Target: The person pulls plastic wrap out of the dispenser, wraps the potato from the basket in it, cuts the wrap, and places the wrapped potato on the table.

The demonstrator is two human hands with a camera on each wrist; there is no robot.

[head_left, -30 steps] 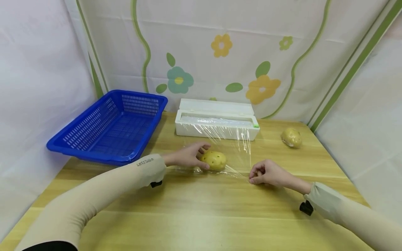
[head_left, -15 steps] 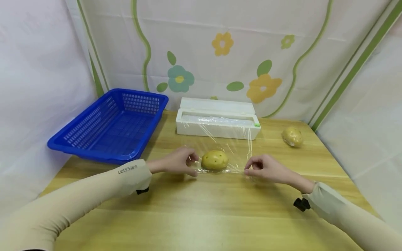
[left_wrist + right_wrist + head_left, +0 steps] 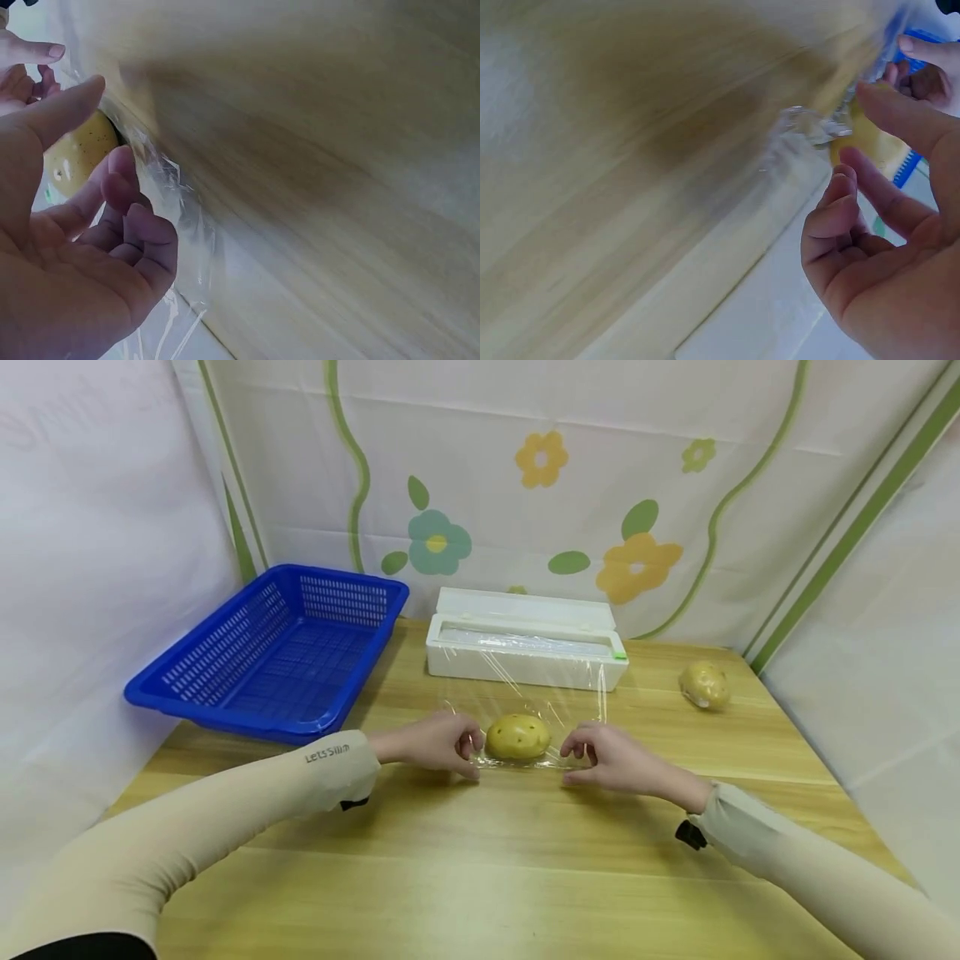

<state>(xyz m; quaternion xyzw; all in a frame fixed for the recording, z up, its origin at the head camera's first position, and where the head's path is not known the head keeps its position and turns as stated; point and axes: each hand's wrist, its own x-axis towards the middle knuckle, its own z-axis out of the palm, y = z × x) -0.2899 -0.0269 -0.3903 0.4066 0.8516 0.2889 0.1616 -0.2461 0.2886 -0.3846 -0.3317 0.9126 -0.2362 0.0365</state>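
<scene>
A yellow potato (image 3: 517, 737) lies on a sheet of clear plastic wrap (image 3: 558, 702) that runs forward from the white wrap box (image 3: 525, 660). Just left of the potato is my left hand (image 3: 442, 743), thumb and fingers apart and loosely bent over the wrap's near edge. On the other side my right hand (image 3: 611, 758) has a similar pose, a gap showing between thumb and index finger. Both wrist views show bare space between the fingertips of the left hand (image 3: 82, 247) and of the right hand (image 3: 885, 232), with crinkled wrap beside them.
A blue plastic basket (image 3: 322, 714) stands at the left. Toward the back right lies a second potato (image 3: 705, 685) wrapped in film. The box's lid (image 3: 525, 607) is up, close to the flowered cloth wall (image 3: 487, 460). Bare wooden table (image 3: 480, 868) stretches in front.
My left hand drew back from the potato to its left side. My right hand moved left toward the potato, and its pinch on the wrap's corner has loosened. The view shifted slightly.
</scene>
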